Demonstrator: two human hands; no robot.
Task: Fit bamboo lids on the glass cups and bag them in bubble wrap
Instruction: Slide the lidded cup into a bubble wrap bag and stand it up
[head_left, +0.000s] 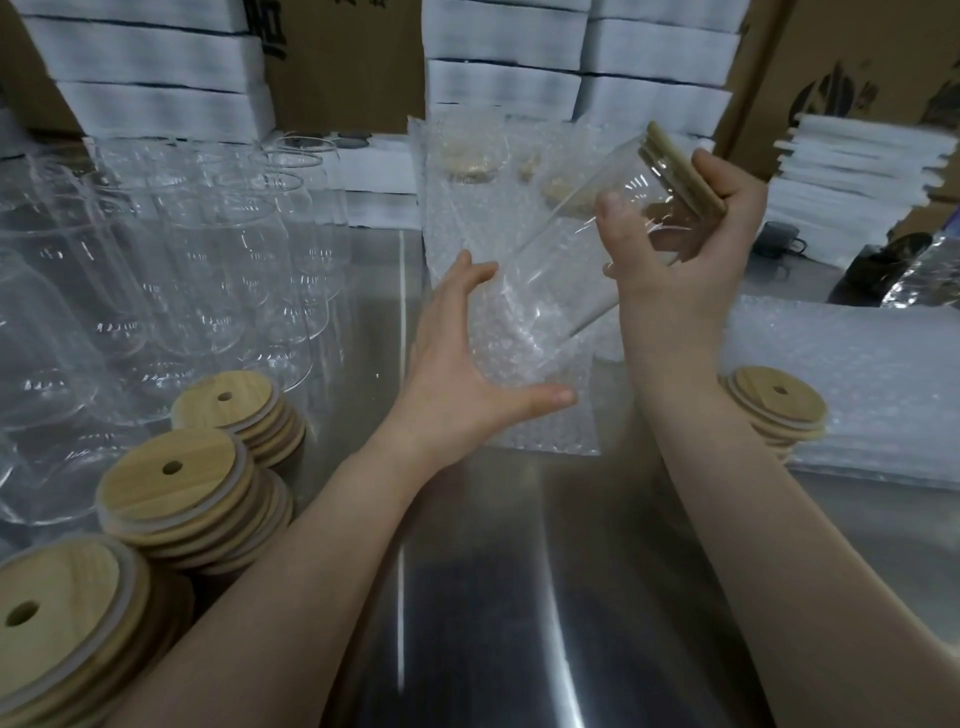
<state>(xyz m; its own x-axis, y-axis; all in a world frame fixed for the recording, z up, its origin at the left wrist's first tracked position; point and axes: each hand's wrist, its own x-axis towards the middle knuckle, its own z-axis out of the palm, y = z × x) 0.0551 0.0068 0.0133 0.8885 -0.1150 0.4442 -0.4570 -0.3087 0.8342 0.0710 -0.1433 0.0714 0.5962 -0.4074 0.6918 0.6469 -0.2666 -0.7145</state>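
Observation:
My right hand (691, 244) grips a glass cup (587, 244) near its top, where a bamboo lid (680, 166) sits on it. The cup is tilted, its base pointing down-left into a bubble wrap bag (524, 332). My left hand (457, 364) holds the bag's lower end with spread fingers and thumb. Several bare glass cups (208, 249) stand at the left. Stacks of bamboo lids (192, 493) lie at the front left, and one more lid stack (774, 405) lies at the right.
Wrapped cups (467, 156) lie behind the bag. A pile of flat bubble wrap bags (872, 384) lies at the right on the steel table (519, 597). White foam sheets (852, 171) and cardboard boxes (343, 57) line the back.

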